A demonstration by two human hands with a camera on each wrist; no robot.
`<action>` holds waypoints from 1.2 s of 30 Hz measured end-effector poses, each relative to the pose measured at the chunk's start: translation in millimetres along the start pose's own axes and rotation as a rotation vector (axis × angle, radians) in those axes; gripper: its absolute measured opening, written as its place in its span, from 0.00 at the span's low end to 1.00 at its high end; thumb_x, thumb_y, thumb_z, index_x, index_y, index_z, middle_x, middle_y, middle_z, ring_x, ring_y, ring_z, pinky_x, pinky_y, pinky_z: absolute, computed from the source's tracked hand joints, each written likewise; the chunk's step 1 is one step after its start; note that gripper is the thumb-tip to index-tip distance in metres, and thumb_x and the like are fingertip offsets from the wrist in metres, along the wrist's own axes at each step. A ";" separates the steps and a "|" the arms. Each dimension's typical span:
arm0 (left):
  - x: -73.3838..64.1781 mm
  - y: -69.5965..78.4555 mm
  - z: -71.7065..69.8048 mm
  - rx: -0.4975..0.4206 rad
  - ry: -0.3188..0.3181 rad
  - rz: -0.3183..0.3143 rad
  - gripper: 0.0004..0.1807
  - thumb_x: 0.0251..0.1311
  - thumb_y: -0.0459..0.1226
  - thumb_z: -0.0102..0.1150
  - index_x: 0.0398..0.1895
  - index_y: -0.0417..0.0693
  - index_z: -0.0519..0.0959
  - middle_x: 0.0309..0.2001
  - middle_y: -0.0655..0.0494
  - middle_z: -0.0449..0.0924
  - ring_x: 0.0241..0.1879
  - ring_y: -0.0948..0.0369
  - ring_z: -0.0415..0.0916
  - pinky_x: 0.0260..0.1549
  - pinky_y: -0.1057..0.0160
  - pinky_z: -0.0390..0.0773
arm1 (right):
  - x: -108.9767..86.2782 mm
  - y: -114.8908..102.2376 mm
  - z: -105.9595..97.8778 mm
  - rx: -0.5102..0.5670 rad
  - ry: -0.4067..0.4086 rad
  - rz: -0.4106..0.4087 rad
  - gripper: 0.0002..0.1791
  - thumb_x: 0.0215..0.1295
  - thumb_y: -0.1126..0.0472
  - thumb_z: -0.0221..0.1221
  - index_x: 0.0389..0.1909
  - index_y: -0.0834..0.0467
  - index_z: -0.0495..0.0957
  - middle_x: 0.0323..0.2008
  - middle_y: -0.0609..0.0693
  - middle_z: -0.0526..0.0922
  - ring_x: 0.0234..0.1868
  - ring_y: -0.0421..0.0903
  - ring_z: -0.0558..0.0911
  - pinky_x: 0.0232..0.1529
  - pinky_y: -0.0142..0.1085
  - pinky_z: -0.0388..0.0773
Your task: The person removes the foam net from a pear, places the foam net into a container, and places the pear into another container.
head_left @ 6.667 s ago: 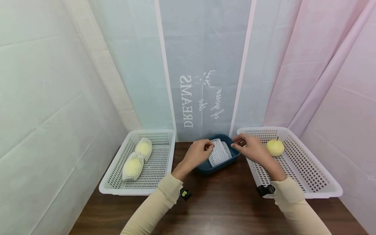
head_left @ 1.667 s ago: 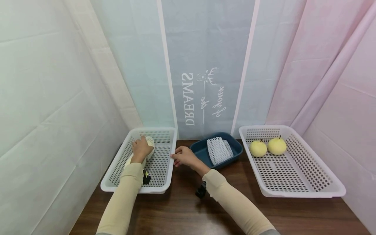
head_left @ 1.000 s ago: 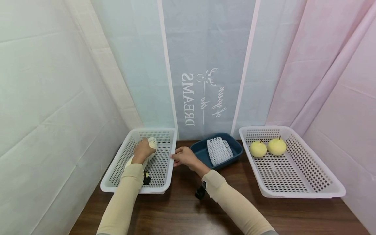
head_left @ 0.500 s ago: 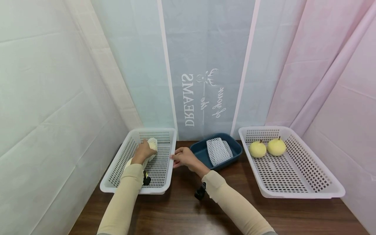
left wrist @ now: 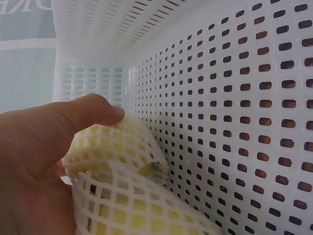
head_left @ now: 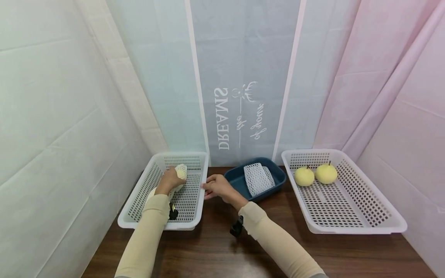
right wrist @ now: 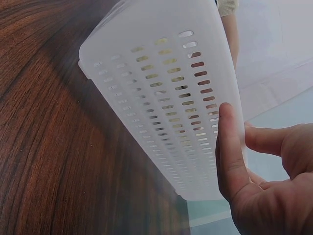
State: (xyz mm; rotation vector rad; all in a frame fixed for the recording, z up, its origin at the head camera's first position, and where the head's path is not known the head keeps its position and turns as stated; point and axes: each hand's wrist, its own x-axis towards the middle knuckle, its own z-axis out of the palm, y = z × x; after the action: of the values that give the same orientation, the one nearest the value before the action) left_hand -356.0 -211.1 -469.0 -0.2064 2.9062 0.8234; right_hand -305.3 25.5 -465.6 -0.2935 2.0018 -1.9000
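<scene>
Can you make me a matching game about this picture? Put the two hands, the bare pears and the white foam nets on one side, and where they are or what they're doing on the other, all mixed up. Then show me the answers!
Column one:
1. left hand
2. right hand
3. two bare pears
4. white foam nets

Column two:
A. inside the blue tray
B. pinching the rim of the left white basket
C. inside the right white basket
D. gripping a net-covered pear

Right pairs:
1-D, 2-B, 3-C, 4-A
</scene>
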 end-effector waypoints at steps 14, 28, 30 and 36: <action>4.3 -2.2 -1.3 -0.017 0.033 0.034 0.55 0.62 0.44 0.71 0.82 0.32 0.47 0.69 0.23 0.62 0.64 0.31 0.72 0.62 0.33 0.75 | 0.1 -1.0 0.1 0.012 -0.013 0.005 0.19 0.77 0.67 0.61 0.61 0.74 0.73 0.45 0.67 0.88 0.30 0.44 0.88 0.41 0.43 0.90; 9.4 8.9 0.0 -0.025 0.134 0.114 0.52 0.61 0.46 0.69 0.81 0.35 0.51 0.68 0.27 0.64 0.61 0.35 0.74 0.59 0.35 0.77 | 0.9 -0.2 0.2 0.014 -0.005 0.016 0.20 0.77 0.66 0.61 0.62 0.74 0.72 0.44 0.66 0.88 0.30 0.44 0.88 0.39 0.41 0.90; 10.3 10.4 0.7 -0.032 0.135 0.115 0.53 0.61 0.46 0.69 0.82 0.36 0.50 0.68 0.27 0.64 0.62 0.36 0.73 0.61 0.35 0.77 | 1.5 0.6 0.2 0.013 -0.003 0.016 0.20 0.77 0.66 0.61 0.62 0.74 0.72 0.44 0.66 0.88 0.30 0.44 0.88 0.39 0.41 0.90; 10.6 16.1 1.0 -0.053 0.135 0.125 0.52 0.61 0.46 0.69 0.81 0.37 0.51 0.68 0.28 0.64 0.63 0.36 0.72 0.60 0.36 0.76 | 2.4 1.9 -0.3 0.012 -0.002 0.021 0.19 0.77 0.66 0.62 0.60 0.73 0.74 0.42 0.65 0.89 0.30 0.44 0.88 0.38 0.40 0.90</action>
State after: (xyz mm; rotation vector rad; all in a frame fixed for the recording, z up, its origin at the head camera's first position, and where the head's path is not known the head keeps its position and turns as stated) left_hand -368.9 -198.0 -463.1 -0.0881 3.0515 0.9422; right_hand -307.4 25.0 -467.7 -0.2692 1.9838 -1.8975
